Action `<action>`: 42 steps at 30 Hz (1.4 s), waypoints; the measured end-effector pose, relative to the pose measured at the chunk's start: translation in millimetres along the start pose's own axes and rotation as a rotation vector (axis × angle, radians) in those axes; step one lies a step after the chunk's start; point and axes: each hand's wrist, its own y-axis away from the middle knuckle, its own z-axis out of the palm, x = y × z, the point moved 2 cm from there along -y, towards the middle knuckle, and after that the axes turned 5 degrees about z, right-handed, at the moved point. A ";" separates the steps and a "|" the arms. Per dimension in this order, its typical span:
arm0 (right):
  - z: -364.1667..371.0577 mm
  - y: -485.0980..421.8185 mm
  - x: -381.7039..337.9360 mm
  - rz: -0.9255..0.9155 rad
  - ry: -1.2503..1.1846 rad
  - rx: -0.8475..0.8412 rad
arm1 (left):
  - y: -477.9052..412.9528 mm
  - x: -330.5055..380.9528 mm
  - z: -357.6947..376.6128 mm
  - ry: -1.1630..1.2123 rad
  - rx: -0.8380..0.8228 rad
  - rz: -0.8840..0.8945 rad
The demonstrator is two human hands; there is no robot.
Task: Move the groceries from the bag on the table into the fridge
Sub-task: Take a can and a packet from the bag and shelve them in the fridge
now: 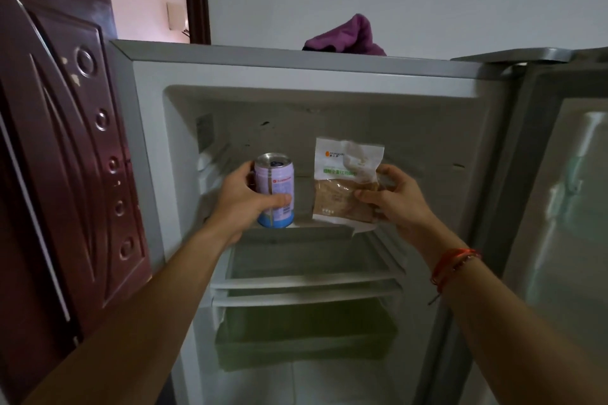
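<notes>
Left hand [237, 204] grips rigid, likely slippery can [274, 189] round its middle. Right hand [391, 197] pinches light, crinkly packet [345, 181] at its edge; contents appear crushable.

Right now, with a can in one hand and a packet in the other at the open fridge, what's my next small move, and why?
Probably slide both a little deeper onto the top shelf, then let go. Your left hand grips the can and your right hand pinches the packet right at the shelf's front edge, and the shelf behind them looks bare.
</notes>
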 end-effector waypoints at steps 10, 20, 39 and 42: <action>13.7 -53.4 10.2 0.012 0.022 -0.025 | -49.5 -20.1 6.7 0.014 0.040 -0.017; 27.9 -133.0 30.9 0.014 -0.017 0.042 | -122.4 -69.5 20.5 0.003 0.085 -0.061; 36.9 -189.8 47.4 0.042 0.183 -0.136 | -166.4 -108.4 28.5 -0.016 0.070 -0.118; 37.1 -191.2 48.7 0.066 0.165 -0.167 | -165.2 -106.6 28.9 -0.020 0.048 -0.121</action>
